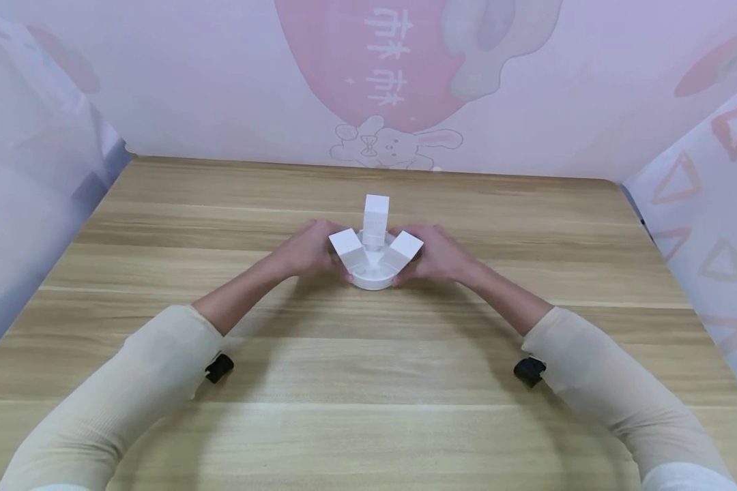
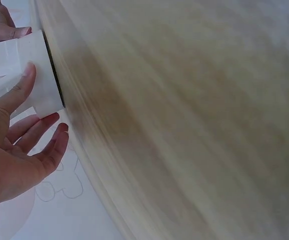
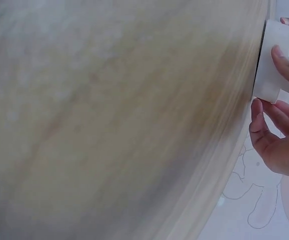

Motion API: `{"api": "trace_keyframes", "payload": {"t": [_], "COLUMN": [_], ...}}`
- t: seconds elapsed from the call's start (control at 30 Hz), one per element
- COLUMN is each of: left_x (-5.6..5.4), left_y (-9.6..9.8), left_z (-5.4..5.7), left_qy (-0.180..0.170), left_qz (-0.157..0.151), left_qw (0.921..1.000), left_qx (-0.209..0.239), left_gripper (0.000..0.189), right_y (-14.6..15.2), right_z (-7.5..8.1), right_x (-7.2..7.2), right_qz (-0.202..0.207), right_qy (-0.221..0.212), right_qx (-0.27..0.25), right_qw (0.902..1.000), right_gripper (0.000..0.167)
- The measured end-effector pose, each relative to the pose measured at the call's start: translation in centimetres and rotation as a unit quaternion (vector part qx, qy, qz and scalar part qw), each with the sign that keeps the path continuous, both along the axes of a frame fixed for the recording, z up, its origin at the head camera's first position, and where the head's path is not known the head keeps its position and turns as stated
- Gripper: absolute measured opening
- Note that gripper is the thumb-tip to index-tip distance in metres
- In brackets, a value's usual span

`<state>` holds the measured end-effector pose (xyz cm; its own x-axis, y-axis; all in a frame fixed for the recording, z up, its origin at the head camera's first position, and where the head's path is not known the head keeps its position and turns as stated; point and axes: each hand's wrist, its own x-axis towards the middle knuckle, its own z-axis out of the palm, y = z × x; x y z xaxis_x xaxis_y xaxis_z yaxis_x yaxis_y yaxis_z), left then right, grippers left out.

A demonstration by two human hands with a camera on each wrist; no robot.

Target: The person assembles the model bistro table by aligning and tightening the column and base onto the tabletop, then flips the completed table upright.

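A white round stand [image 1: 371, 281] sits on the wooden table, with three white square blocks or cups [image 1: 376, 217] angled outward from its middle. My left hand [image 1: 310, 249] grips the stand's left side. In the left wrist view the thumb presses on the near wall of the white base [image 2: 44, 90], while the fingers reach round the far side. On the opposite side my right hand [image 1: 445, 254] holds the stand the same way. The right wrist view shows that thumb on the base wall [image 3: 268, 75] and the fingers behind, with the base's lower edge close against the tabletop.
The wood-grain table [image 1: 368, 382] runs back to a pale pink printed curtain [image 1: 221, 82]. Similar printed sheets hang at the left [image 1: 31, 170] and right [image 1: 706, 204] sides. A small black device shows at each sleeve [image 1: 166, 354].
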<state>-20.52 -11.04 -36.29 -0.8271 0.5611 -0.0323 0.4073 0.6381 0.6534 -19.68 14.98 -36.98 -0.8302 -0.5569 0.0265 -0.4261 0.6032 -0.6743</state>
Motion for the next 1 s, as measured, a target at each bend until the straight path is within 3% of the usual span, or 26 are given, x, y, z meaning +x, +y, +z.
{"api": "trace_keyframes", "payload": {"t": [0.2,0.33,0.6,0.73,0.87,1.0], "left_x": [0.1,0.3,0.9,0.9,1.1,1.3], "left_y": [-0.2,-0.6,-1.1,-1.2,-1.1,-0.9], "left_z": [0.4,1.0,1.8,1.8,1.8,2.1], "left_qy": [-0.024,-0.047,-0.108,-0.109,-0.098,-0.118], "left_qz": [0.008,0.029,0.07,0.065,0.062,0.077], "left_qw": [0.9996,0.998,0.9851,0.9791,0.9769,0.9692], "left_qx": [0.013,0.031,0.114,0.159,0.18,0.202], "left_gripper": [0.052,0.049,0.038,0.037,0.034,0.037], "right_y": [0.0,0.1,0.3,0.5,0.7,0.8], "right_z": [0.0,0.4,0.9,1.3,1.7,2.2], "right_x": [0.3,0.5,0.7,0.8,0.8,1.0], "right_qz": [-0.003,-0.012,-0.042,-0.053,-0.05,-0.046], "right_qy": [-0.032,-0.072,-0.163,-0.164,-0.135,-0.125], "right_qx": [-0.027,-0.075,-0.203,-0.233,-0.249,-0.258], "right_qw": [0.9991,0.9945,0.9647,0.9573,0.9578,0.957], "right_gripper": [0.082,0.081,0.069,0.061,0.051,0.049]}}
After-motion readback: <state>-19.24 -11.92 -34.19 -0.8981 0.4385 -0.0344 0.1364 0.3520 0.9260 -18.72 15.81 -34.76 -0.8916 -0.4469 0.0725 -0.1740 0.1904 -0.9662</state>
